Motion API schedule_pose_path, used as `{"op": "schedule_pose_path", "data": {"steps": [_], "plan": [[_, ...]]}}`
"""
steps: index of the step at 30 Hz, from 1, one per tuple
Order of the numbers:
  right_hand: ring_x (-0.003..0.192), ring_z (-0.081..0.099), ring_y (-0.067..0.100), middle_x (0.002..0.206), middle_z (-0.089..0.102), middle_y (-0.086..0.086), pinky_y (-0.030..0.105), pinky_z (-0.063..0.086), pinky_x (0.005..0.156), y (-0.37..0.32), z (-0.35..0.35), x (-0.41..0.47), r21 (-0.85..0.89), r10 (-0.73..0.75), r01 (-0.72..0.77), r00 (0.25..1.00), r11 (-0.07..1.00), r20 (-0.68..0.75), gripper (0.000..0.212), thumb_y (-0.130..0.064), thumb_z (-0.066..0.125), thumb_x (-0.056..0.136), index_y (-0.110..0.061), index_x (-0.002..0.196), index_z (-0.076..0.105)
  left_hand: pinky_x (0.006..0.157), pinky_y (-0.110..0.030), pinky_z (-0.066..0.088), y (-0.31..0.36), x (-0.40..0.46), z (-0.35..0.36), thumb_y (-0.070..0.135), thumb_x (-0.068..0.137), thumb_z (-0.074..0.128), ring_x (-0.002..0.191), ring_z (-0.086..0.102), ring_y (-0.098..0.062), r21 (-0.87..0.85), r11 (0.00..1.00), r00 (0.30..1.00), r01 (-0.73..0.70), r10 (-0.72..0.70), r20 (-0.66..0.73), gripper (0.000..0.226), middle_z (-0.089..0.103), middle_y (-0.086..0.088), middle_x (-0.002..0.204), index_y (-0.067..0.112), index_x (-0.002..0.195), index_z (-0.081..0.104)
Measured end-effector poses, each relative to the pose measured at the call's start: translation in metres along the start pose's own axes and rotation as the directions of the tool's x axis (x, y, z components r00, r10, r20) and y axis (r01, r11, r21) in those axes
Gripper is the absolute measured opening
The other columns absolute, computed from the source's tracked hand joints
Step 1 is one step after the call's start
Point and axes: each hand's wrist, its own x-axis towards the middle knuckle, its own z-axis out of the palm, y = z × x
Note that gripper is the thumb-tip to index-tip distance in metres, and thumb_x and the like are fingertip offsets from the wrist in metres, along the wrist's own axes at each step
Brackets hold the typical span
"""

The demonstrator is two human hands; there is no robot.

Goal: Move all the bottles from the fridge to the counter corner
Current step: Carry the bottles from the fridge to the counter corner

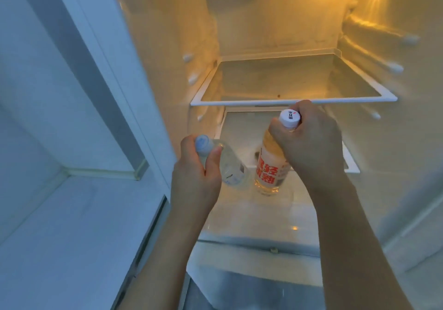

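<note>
In the head view both hands are inside the open fridge (275, 34), below a glass shelf (292, 101). The left hand (196, 173) is closed around the neck of a clear bottle (230, 168), which is tilted. The right hand (309, 139) grips an orange-labelled bottle (271, 166) just under its white cap (289, 118). This bottle seems lifted; its base is blurred.

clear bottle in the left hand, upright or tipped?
Tipped. The clear bottle leans, its blue cap toward the camera in the left hand and its base deeper in the fridge.
</note>
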Motion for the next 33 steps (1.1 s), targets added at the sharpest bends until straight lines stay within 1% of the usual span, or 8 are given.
{"op": "schedule_pose_path", "data": {"steps": [2,5,7,10,17,24,26,33], "plan": [[0.073,0.049,0.022,0.072,0.051,-0.003,0.031,0.034,0.063,-0.005,0.008,-0.012,0.005,-0.015,0.015,0.999,1.0,0.048,0.02,-0.031,0.063,0.079,-0.014,0.086,0.056,0.061,-0.032,0.047,-0.009,-0.01,-0.01,0.034,0.095,0.055,0.073,0.059,-0.013,0.03,0.999,1.0,0.024,-0.025,0.004,0.02,0.059,0.01,0.08,0.021,0.108,0.047],[0.071,0.048,0.022,0.069,0.047,-0.006,0.029,0.031,0.063,-0.011,0.021,-0.029,0.022,-0.006,0.003,0.992,1.0,0.123,0.019,-0.032,0.063,0.079,-0.015,0.085,0.054,0.059,-0.033,0.045,-0.025,-0.024,-0.022,0.034,0.095,0.055,0.069,0.058,-0.018,0.086,0.995,0.997,0.052,-0.056,0.047,0.024,0.057,0.01,0.077,0.02,0.113,0.047],[0.072,0.051,0.023,0.071,0.05,-0.005,0.033,0.037,0.063,-0.016,0.029,-0.041,0.02,-0.02,0.016,0.983,1.0,0.182,0.021,-0.034,0.061,0.079,-0.017,0.088,0.054,0.053,-0.03,0.037,-0.034,-0.036,-0.032,0.034,0.095,0.054,0.058,0.05,-0.017,0.135,0.989,0.995,0.06,-0.069,0.067,0.022,0.051,0.011,0.066,0.02,0.111,0.047],[0.077,0.056,0.027,0.077,0.057,0.0,0.044,0.049,0.071,-0.031,0.039,-0.059,0.034,-0.057,0.05,0.967,0.998,0.246,0.022,-0.035,0.061,0.08,-0.017,0.091,0.054,0.053,-0.031,0.036,-0.045,-0.054,-0.054,0.035,0.095,0.054,0.058,0.049,-0.02,0.163,0.98,0.99,0.115,-0.126,0.056,0.022,0.049,0.008,0.064,0.02,0.11,0.046],[0.077,0.055,0.026,0.079,0.059,0.002,0.036,0.043,0.066,-0.093,0.052,-0.129,0.129,-0.156,0.113,0.906,0.985,0.393,0.019,-0.033,0.059,0.08,-0.018,0.089,0.053,0.053,-0.03,0.036,-0.064,-0.114,-0.143,0.036,0.095,0.052,0.059,0.048,-0.02,0.228,0.946,0.973,0.23,-0.221,-0.063,0.023,0.051,0.006,0.065,0.023,0.111,0.044],[0.074,0.054,0.028,0.074,0.058,0.001,0.036,0.043,0.064,-0.193,0.042,-0.245,0.3,-0.32,0.184,0.801,0.936,0.506,0.02,-0.031,0.062,0.078,-0.015,0.085,0.052,0.053,-0.031,0.037,-0.067,-0.221,-0.277,0.037,0.095,0.05,0.06,0.049,-0.021,0.31,0.882,0.929,0.354,-0.293,-0.226,0.023,0.054,0.004,0.069,0.024,0.112,0.043],[0.075,0.053,0.028,0.074,0.059,0.001,0.033,0.039,0.062,-0.221,0.034,-0.278,0.347,-0.367,0.2,0.769,0.916,0.524,0.019,-0.03,0.063,0.078,-0.016,0.085,0.052,0.05,-0.031,0.035,-0.063,-0.255,-0.312,0.037,0.095,0.05,0.054,0.047,-0.019,0.354,0.846,0.908,0.398,-0.309,-0.282,0.025,0.051,0.004,0.062,0.022,0.114,0.042],[0.077,0.055,0.032,0.079,0.061,0.005,0.039,0.047,0.068,-0.336,-0.004,-0.429,0.55,-0.591,0.276,0.587,0.788,0.553,0.019,-0.03,0.06,0.079,-0.016,0.089,0.052,0.052,-0.032,0.037,-0.032,-0.399,-0.456,0.036,0.096,0.051,0.059,0.053,-0.017,0.412,0.718,0.796,0.561,-0.332,-0.506,0.032,0.055,0.002,0.065,0.02,0.122,0.042]]}}
